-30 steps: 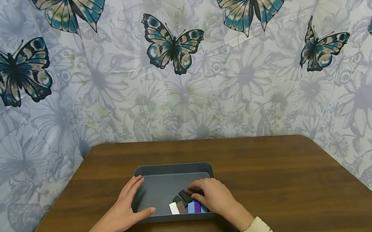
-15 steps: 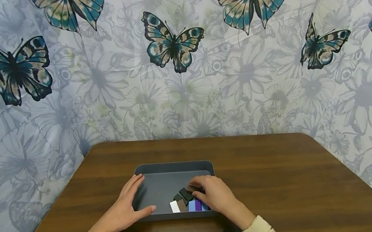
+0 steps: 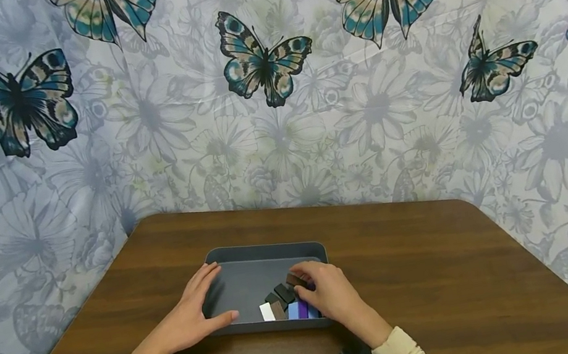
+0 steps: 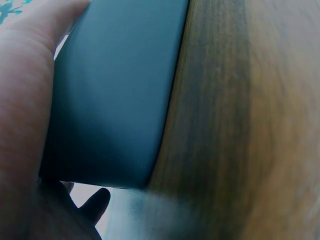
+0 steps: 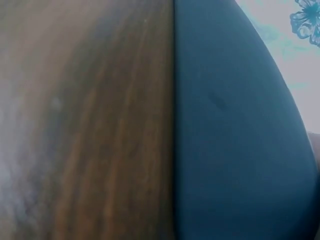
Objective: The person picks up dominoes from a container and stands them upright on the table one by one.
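Tabletop (image 3: 423,266) — right hand (image 3: 333,291) has shifted its brown block (image 3: 294,280)

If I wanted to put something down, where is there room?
The tray is bare between the left hand, its back wall and the blocks. The table is bare too, between the right hand and the table's right edge. The tray's front right is crowded: blocks bunched beside the right hand.

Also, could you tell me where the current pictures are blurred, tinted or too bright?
Head view: tray and blocks fairly clear, soft sheen on the near part of the table; left wrist view: table grain smeared toward the right, tray wall tinted blue-green; right wrist view: table blurred at left, backdrop washed out at upper right.
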`<state>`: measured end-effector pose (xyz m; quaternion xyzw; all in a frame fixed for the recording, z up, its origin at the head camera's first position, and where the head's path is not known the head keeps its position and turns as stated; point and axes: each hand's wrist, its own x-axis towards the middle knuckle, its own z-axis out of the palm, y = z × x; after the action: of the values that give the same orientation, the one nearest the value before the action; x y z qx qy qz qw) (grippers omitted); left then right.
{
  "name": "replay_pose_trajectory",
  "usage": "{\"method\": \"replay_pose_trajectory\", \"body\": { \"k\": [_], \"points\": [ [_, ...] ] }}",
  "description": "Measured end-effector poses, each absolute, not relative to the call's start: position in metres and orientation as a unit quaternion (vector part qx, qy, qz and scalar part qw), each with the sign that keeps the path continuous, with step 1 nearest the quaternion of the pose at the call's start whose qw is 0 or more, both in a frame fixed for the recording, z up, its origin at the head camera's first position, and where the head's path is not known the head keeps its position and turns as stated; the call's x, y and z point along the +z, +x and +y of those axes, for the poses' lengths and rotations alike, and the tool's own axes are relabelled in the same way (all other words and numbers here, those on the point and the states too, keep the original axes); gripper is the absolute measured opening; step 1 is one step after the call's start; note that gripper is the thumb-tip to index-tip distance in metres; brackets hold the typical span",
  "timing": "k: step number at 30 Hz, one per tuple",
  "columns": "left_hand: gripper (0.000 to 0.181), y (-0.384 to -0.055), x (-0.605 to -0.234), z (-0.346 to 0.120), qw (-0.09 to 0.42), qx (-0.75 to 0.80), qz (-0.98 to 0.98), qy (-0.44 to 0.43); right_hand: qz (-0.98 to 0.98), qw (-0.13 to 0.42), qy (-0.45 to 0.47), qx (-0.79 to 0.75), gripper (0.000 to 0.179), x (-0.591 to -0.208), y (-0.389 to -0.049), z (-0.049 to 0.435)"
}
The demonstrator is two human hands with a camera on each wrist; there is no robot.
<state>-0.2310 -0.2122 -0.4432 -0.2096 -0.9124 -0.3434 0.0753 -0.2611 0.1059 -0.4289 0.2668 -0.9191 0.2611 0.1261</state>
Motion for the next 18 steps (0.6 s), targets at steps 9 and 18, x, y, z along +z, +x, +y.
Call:
{"method": "replay_pose_trajectory", "body": {
  "k": [9,18],
  "points": [
    [0.1,-0.2338,-0.4452,-0.2127,0.074,-0.342,-0.913,-0.209,-0.909,0.137,0.271,0.287,0.029,-0.4307,-0.262,0.1071],
    [0.098,-0.233,-0.4461,-0.2128,0.071,-0.347,-0.911,-0.212,-0.893,0.137,0.281,0.324,0.028,-0.4299,-0.26,0.1085]
  ]
}}
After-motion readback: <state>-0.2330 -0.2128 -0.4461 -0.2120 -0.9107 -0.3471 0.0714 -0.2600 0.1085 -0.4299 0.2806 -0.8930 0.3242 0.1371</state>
